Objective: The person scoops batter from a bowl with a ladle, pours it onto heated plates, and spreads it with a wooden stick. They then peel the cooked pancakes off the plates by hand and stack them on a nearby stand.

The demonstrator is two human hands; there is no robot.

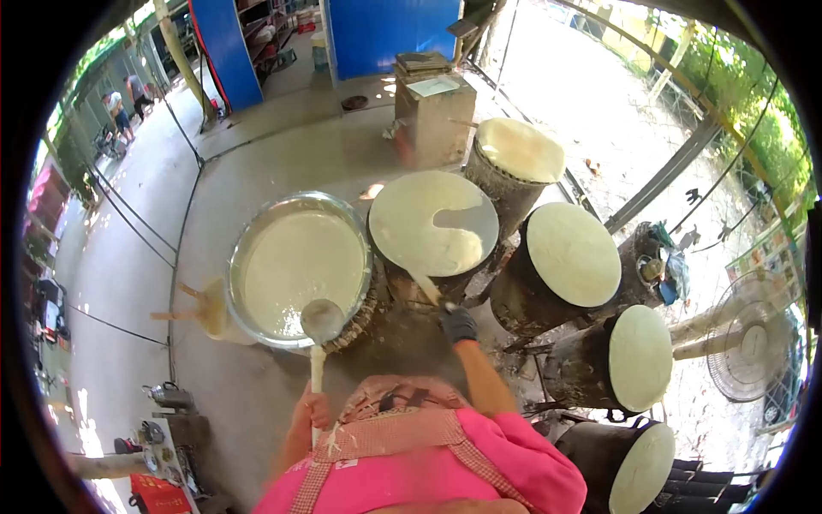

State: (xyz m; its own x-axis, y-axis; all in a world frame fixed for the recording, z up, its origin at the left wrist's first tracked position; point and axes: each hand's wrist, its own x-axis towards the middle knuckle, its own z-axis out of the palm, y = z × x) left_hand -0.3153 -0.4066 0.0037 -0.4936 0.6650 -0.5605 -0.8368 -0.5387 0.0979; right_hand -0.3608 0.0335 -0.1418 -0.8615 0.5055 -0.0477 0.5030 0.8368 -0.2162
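Steel basin (244, 257) of pale batter sits just ahead of the left hand (313, 409), which grips a ladle (321, 321) over its near rim. The gloved right hand (459, 325) clasps a spreader (425, 288) at the near edge of a round steaming drum (433, 223); bare floor (257, 394) lies left.

Head-worn fisheye camera looks steeply down, close above the worker's own torso.

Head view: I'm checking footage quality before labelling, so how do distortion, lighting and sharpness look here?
Head view: strong fisheye bending, with a black vignette at the corners; sunlit ground upper right is washed out, while the batter basin and the round steamer top sit in even shade; the left hand on the ladle and the gloved right hand are a little soft.
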